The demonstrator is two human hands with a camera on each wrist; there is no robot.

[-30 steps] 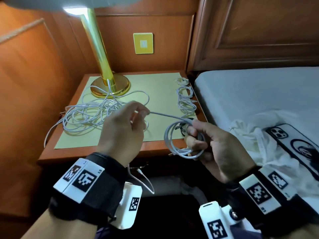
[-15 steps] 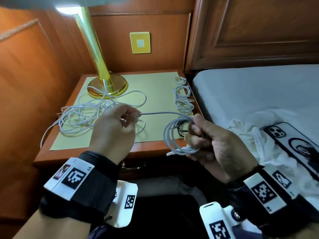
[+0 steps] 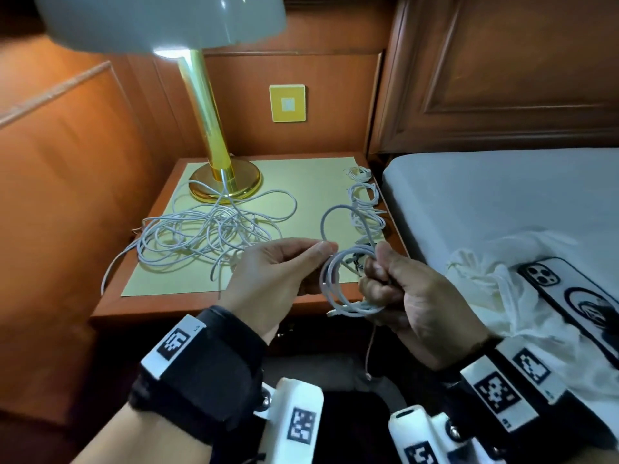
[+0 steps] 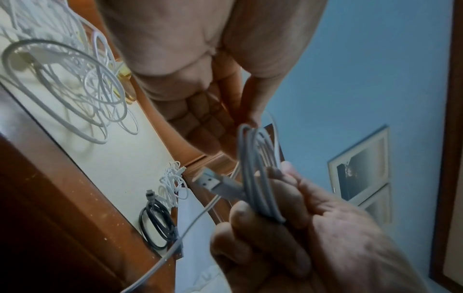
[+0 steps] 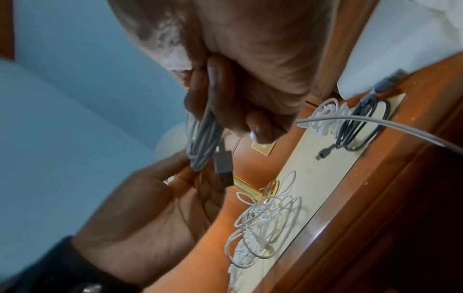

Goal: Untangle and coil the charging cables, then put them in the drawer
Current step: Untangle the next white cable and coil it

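My right hand [image 3: 376, 272] grips a half-wound coil of grey cable [image 3: 336, 289] in front of the nightstand's front edge. My left hand [image 3: 326, 249] pinches the same cable right beside the coil, and a free loop [image 3: 330, 212] arches above both hands. In the left wrist view the coil [image 4: 255, 168] lies across my right fingers [image 4: 273, 224], its USB plug [image 4: 210, 181] sticking out. The right wrist view shows the coil [image 5: 203, 142] and the plug [image 5: 223, 170]. A tangle of white cables [image 3: 207, 236] lies on the nightstand.
A gold lamp base [image 3: 224, 182] stands behind the tangle on a yellow mat [image 3: 301, 182]. Small coiled white cables [image 3: 365, 202] and a black coil [image 4: 157, 224] sit along the nightstand's right edge. The bed [image 3: 502, 202] at right carries a phone [image 3: 569, 296] and white cloth [image 3: 485, 279].
My left hand has moved right to meet the right hand. The cable stretched straight between them now stands up as a loop above the coil.
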